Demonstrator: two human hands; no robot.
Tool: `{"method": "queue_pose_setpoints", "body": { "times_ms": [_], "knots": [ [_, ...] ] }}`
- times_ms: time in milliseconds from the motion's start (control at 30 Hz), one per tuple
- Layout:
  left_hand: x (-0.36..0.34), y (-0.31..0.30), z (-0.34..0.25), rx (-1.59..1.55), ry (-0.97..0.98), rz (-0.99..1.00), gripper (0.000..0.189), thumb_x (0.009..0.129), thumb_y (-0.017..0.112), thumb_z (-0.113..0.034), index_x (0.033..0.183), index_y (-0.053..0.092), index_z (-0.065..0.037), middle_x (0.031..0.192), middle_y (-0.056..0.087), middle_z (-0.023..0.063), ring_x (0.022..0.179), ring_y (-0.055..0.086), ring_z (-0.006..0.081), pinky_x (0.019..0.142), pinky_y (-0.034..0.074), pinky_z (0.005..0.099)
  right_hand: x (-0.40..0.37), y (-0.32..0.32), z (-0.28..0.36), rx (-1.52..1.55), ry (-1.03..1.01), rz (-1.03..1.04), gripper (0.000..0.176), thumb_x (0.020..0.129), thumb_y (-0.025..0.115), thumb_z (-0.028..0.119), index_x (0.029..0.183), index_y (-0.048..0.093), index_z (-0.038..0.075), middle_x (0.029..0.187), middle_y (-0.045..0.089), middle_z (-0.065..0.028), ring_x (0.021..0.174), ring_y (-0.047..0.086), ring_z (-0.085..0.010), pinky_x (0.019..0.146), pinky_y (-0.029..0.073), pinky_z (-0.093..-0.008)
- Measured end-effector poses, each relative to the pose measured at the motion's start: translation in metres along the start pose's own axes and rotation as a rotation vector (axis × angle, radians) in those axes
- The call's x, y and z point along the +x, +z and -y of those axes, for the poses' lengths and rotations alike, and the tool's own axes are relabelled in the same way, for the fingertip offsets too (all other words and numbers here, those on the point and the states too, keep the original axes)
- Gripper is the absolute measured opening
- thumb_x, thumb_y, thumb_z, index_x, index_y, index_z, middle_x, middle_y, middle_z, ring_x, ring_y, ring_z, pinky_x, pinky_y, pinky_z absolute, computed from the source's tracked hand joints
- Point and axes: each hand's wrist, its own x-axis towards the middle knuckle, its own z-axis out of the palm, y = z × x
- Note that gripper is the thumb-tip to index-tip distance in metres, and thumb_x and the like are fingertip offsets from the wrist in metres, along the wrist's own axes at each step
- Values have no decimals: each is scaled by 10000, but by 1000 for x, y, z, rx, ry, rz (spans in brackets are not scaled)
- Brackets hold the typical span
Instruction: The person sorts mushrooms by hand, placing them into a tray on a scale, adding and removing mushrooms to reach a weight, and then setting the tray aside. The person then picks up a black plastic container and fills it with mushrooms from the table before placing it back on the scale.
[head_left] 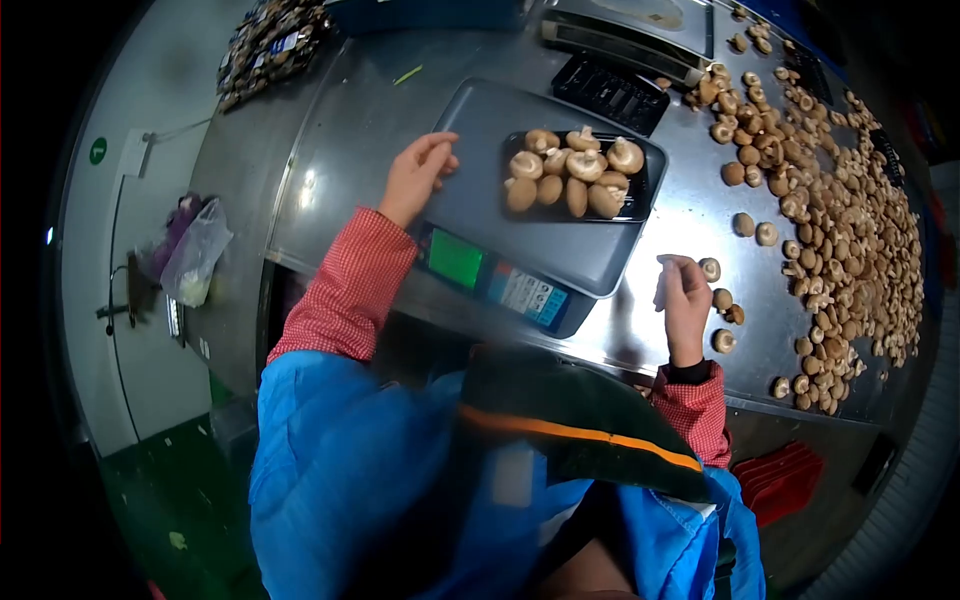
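A black tray (641, 193) filled with brown shiitake mushrooms (577, 172) rests on the grey platform (480, 190) of a digital scale. The scale's green display (455, 259) and its keypad face me. At the platform's left edge is my left hand (418, 178), fingers loosely bent and nothing visible in them. My right hand (685, 308) hovers over the steel table, right of the scale and beside a few loose mushrooms (723, 299). Its thumb and index finger are apart, with no object seen between them.
A large heap of mushrooms (850, 235) covers the right side of the steel table (380, 95). Black empty trays (610, 92) lie behind the scale, near a metal appliance (630, 40). Packed bags (272, 50) sit far left; a plastic bag (197, 255) hangs by the left edge. Red crates (780, 482) stand below right.
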Motion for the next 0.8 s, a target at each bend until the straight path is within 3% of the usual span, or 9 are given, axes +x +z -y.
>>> {"method": "queue_pose_setpoints", "body": {
  "times_ms": [100, 200, 333, 367, 400, 600, 633, 733, 800],
  "knots": [
    [-28, 2, 4, 71, -31, 64, 309, 921, 653, -218, 1182, 661, -53, 883, 649, -1, 805, 592, 85, 732, 497, 232, 10, 11, 18, -179, -109, -32, 163, 935, 630, 136, 1024, 668, 5, 824, 638, -30, 631, 560, -88, 555, 444, -235],
    [-38, 16, 3, 308, -7, 163, 322, 889, 679, -206, 1163, 667, -36, 867, 649, 15, 772, 593, 86, 735, 503, 232, 33, 30, 33, -402, -597, -20, 157, 891, 667, 105, 1021, 656, 18, 858, 647, -73, 667, 609, -151, 584, 481, -283],
    [-39, 43, -12, 442, -33, 214, 342, 847, 708, -238, 1101, 669, -13, 875, 694, 89, 788, 663, 169, 723, 531, 302, 48, 69, 73, -607, -683, 72, 228, 825, 708, 115, 1035, 624, 88, 943, 587, -103, 754, 642, -269, 637, 518, -349],
    [-39, 50, -13, 420, -66, 197, 315, 858, 719, -179, 1102, 653, 9, 781, 595, -26, 715, 539, 61, 680, 476, 226, 55, 77, 72, -680, -753, 67, 241, 817, 704, 122, 1041, 619, 98, 959, 585, -103, 785, 642, -283, 646, 520, -372],
    [-36, 54, -7, 391, -67, 190, 310, 859, 712, -169, 1104, 645, 9, 784, 596, -25, 717, 540, 61, 681, 476, 227, 63, 84, 71, -752, -824, 55, 255, 809, 701, 130, 1048, 614, 109, 975, 582, -103, 816, 642, -298, 655, 522, -395],
    [-27, 70, 0, 267, -89, 175, 182, 851, 676, -97, 1001, 605, -23, 767, 572, -33, 708, 529, 57, 674, 463, 223, 85, 89, 59, -776, -758, 61, 177, 812, 695, 162, 947, 601, 96, 938, 594, -95, 815, 637, -312, 672, 517, -407],
    [-22, 68, 7, 255, -102, 220, 280, 831, 696, -173, 1044, 582, -30, 939, 696, 135, 834, 677, 225, 737, 535, 347, 87, 87, 58, -764, -747, 60, 172, 816, 695, 171, 939, 602, 95, 927, 599, -91, 811, 637, -310, 669, 515, -408],
    [-21, 68, 5, 278, -89, 189, 127, 852, 654, -71, 914, 545, -55, 779, 563, -32, 695, 546, 55, 624, 454, 217, 88, 83, 64, -702, -632, 67, 167, 829, 691, 196, 918, 599, 88, 886, 609, -89, 807, 633, -308, 663, 508, -411],
    [-22, 67, -12, 160, -177, 195, 127, 862, 623, -49, 938, 521, -55, 831, 580, -9, 737, 606, 85, 617, 482, 227, 91, 82, 64, -680, -600, 67, 182, 815, 697, 208, 900, 600, 79, 868, 611, -90, 804, 630, -310, 670, 502, -411]
  ]
}}
